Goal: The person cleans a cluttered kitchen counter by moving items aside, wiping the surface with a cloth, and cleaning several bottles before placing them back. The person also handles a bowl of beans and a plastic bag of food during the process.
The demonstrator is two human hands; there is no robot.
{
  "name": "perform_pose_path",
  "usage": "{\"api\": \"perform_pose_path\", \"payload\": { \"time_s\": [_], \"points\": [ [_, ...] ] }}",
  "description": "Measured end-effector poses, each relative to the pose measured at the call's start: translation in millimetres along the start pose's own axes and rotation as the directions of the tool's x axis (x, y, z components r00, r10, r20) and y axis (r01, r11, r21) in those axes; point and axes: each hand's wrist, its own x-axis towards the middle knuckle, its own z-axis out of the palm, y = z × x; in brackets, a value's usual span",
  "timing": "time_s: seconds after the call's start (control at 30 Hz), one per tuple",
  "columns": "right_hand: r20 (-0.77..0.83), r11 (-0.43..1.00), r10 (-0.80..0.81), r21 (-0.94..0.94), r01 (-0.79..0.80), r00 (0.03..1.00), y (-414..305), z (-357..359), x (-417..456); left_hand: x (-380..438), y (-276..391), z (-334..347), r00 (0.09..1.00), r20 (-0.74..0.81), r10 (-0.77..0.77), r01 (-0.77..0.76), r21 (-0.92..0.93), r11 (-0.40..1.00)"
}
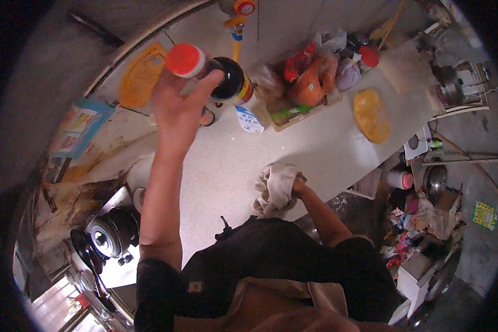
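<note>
My left hand point(176, 99) is raised over the back left of the white counter point(220, 166). Its fingers wrap a jar with a red-and-white lid point(184, 60); much of the body is hidden by the hand. Against the thumb is a dark-filled container point(230, 79) with a yellow and red label. I cannot tell whether it is held too or stands behind. Low at the counter's front, my right hand point(299, 187) grips a bunched beige cloth point(276, 186) pressed on the counter. Beneath the dark container lies a white-and-blue packet point(250, 119) bearing writing.
A shallow basket point(299, 119) holds several bagged goods at the back. To its right lies a yellow bag point(371, 116). A gas valve with a yellow hose point(236, 45) is by the wall. Lidded cookware point(106, 236) stands at left, clutter and boxes point(417, 265) at right.
</note>
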Motion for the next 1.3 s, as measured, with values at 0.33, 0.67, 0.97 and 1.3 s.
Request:
{"api": "perform_pose_path", "payload": {
  "time_s": [0.33,0.67,0.97,1.3],
  "points": [
    [-0.606,0.891,-0.453,-0.283,0.355,0.654,-197.6,-52.5,-86.6,-73.3,98.9,-41.0,0.988,0.144,-0.051,0.123,-0.559,0.820],
    [-0.577,0.785,-0.619,-0.470,0.403,0.533,-240.7,23.9,-129.9,-167.3,154.3,-72.0,0.938,0.245,-0.244,0.341,-0.546,0.765],
    [-0.543,0.792,-0.602,-0.314,0.523,0.585,-262.1,63.5,-144.7,-215.9,168.7,-105.8,0.926,0.223,-0.305,0.375,-0.438,0.817],
    [-0.567,0.767,-0.554,-0.063,0.639,0.609,-281.5,71.7,-140.0,-242.3,178.7,-104.7,0.956,0.250,-0.156,0.217,-0.239,0.946]
  ]
}}
